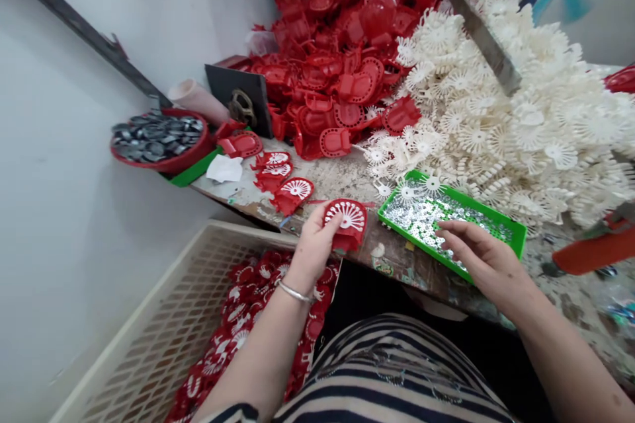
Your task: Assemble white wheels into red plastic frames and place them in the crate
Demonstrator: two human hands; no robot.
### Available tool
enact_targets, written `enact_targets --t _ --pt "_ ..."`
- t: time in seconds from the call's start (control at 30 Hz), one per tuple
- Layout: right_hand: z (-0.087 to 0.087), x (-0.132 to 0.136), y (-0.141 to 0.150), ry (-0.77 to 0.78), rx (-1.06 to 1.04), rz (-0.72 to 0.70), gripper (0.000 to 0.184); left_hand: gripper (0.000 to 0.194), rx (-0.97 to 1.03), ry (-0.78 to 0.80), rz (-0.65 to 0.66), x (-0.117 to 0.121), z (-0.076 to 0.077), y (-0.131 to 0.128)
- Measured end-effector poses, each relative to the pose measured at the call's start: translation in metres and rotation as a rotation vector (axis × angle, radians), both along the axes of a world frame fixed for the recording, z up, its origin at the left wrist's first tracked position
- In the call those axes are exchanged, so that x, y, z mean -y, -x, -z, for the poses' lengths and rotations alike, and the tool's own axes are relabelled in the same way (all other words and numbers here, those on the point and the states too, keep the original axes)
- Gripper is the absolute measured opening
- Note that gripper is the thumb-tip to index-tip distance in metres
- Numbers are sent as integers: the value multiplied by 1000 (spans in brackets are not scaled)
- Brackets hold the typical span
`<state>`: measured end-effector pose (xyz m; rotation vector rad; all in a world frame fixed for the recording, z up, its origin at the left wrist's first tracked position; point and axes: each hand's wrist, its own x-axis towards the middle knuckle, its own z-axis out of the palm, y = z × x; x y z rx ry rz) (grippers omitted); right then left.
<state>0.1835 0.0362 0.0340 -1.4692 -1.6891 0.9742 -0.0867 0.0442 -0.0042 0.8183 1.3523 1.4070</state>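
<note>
I see the left hand (316, 235) pinch a red piece (349, 238) by the table (342, 173) edge, thumb on its white fan (351, 217), maybe so nothing slips; at three o'clock from it, the right hand (485, 259), loosely open, hangs over a green tray (518, 242), set close likely for easy reach

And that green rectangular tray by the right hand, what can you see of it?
The shallow rectangular green plastic-looking tray lies slantwise on the worn, stained tabletop, near its front edge. Many small, shiny, silvery pieces cover much of its floor, and white spoked plastic-looking discs overlap its far left corner. The bare right hand is over it; whether it touches anything there is unclear.
</note>
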Motion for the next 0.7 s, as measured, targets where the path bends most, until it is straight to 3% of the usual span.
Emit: enact_targets --t 0.17,0.3,0.5,0.7 --pt "10 -6 1 -24 59 -69 40 46 -536 -73 -184 -31 -14 75" --pt "12 -13 8 -52 123 -112 36 41 -945 -13 -164 -50 -27 117" --pt "0 -30 28 -96 130 -207 32 34 -1060 63 -136 -69 -15 127" --pt "-15 -71 62 -171 192 -303 27 36 -1186 51 -259 -74 -2 127"
